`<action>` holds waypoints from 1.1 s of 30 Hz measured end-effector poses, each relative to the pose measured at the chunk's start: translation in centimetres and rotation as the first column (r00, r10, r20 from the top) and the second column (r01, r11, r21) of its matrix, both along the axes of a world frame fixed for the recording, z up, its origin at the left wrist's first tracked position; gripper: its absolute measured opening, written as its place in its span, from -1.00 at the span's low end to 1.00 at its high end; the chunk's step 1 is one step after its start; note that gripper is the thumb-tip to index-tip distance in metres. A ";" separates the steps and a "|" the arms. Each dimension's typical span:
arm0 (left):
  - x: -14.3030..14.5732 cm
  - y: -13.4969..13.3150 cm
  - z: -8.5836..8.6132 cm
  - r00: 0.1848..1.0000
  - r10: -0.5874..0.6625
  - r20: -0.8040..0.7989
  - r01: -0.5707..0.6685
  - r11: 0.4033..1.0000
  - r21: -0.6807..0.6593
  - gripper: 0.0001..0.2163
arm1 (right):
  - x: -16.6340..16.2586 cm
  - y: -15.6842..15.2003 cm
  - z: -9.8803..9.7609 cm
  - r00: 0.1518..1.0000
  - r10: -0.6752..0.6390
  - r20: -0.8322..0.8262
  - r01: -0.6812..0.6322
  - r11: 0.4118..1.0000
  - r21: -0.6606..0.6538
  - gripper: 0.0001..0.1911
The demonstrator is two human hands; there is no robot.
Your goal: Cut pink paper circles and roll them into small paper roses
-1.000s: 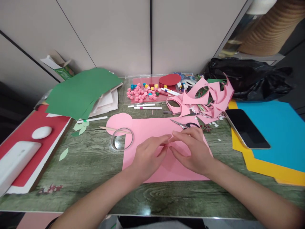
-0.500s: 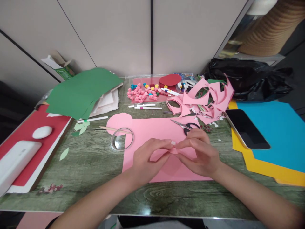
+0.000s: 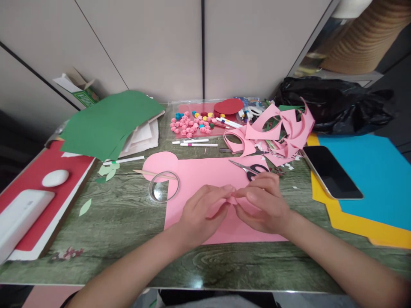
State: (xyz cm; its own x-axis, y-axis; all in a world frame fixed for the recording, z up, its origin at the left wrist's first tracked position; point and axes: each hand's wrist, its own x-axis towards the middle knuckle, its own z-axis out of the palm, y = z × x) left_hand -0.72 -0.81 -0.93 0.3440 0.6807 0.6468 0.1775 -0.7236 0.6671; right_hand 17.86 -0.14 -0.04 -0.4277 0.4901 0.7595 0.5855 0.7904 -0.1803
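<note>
Between the fingertips of my left hand (image 3: 201, 214) and my right hand (image 3: 268, 207) is a small pink paper piece (image 3: 232, 200), mostly hidden by the fingers. Both hands are closed in a pinch and meet above a large pink paper sheet (image 3: 192, 175). Black-handled scissors (image 3: 248, 169) lie on that sheet, just beyond my right hand. To the left of my left hand, a roll of clear tape (image 3: 150, 192) overlaps the sheet's edge. A pink paper circle (image 3: 159, 161) and a pointed wooden stick (image 3: 141, 172) lie partly beneath the tape.
Behind are pink paper offcuts (image 3: 263, 128), small rolled paper pieces (image 3: 189, 125) on a plastic bag, and white pens (image 3: 199, 145). Green paper (image 3: 109, 124) and a red board (image 3: 77, 164) lie left. A phone (image 3: 334, 173) rests on blue paper (image 3: 379, 184) at right.
My fingertips have closed further around the pink paper piece. A small white bit seen at the fingertips before no longer shows. Other things stay in place.
</note>
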 end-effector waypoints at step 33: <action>1.1 -0.1 1.4 0.817 0.200 0.541 0.485 0.269 -0.832 -0.62 | 0.8 0.5 -0.5 0.998 0.005 0.060 -0.020 0.971 0.240 -0.55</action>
